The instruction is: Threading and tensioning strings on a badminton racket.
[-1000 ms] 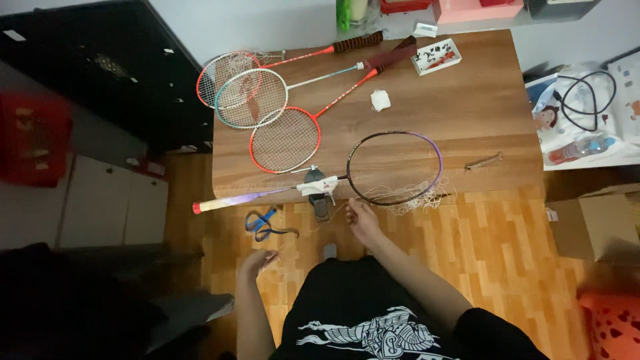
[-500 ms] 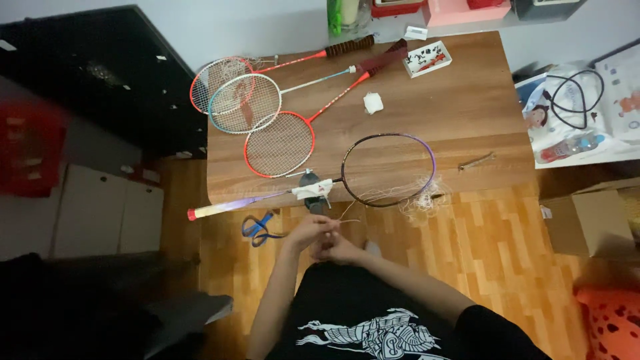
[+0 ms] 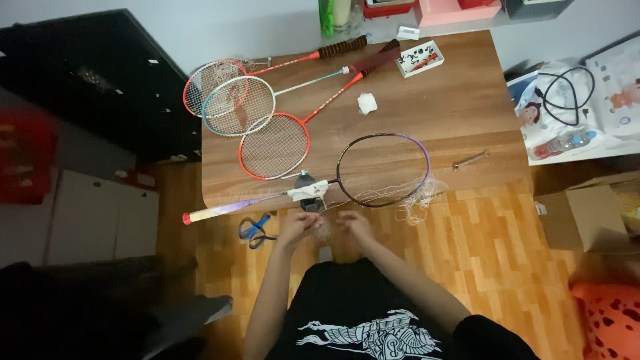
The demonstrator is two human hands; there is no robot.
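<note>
1. The left hand [image 3: 298, 227] and right hand [image 3: 355, 224], fingers curled, pinch a pale tangle of string [image 3: 323, 231] between them (grip blurred).
2. The purple-rimmed racket [image 3: 383, 170] lies along the table's [image 3: 433, 100] near edge; loose strings overhang it.

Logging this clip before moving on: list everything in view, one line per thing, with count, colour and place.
Wooden table: one, brown, centre.
Strung badminton rackets: three, red and teal frames, overlapping at table left.
Dark purple-framed racket with loose strings: one, front table edge, shaft held by a small clamp.
Loose white string bundle: one, hanging off the table edge.
Small white tray: one, table back.
White wad: one, table middle.
Metal wrench: one, table right.
Blue scissors: one, floor.
Cardboard box: one, right floor.
Left hand, right hand: pinching thin string between them.
</note>
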